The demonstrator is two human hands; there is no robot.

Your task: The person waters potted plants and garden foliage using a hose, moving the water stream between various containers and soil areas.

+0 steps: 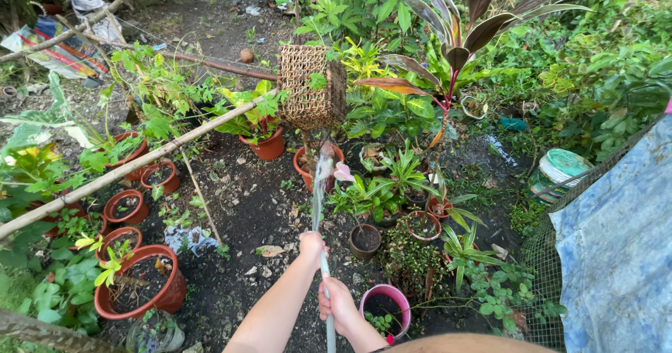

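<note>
Wicker basket (pixel 313 87) hangs beyond hose (pixel 326 283), terracotta pots (pixel 269 146) crowding below.

Hose (pixel 329 325) cut off at bottom edge; nozzle hidden by left hand (pixel 311 244).

Dark, damp garden soil (pixel 245 206) scattered with small stones and dry leaves carries everything here. On the near left a large terracotta pot (pixel 140 286) stands on it, with four smaller ones (pixel 126 206) in a loose line behind it, running away to the far left (most hold only earth and a few sprouts). Further off, near the middle, another terracotta pot (pixel 268 145) holds a leafy plant. Right of centre sit a small brown pot (pixel 365 240) and, nearer, a pink pot (pixel 387 307). A pale green bucket (pixel 560 167) rests among the weeds on the right. A long bamboo pole (pixel 133 164) slants across the left side.
</note>
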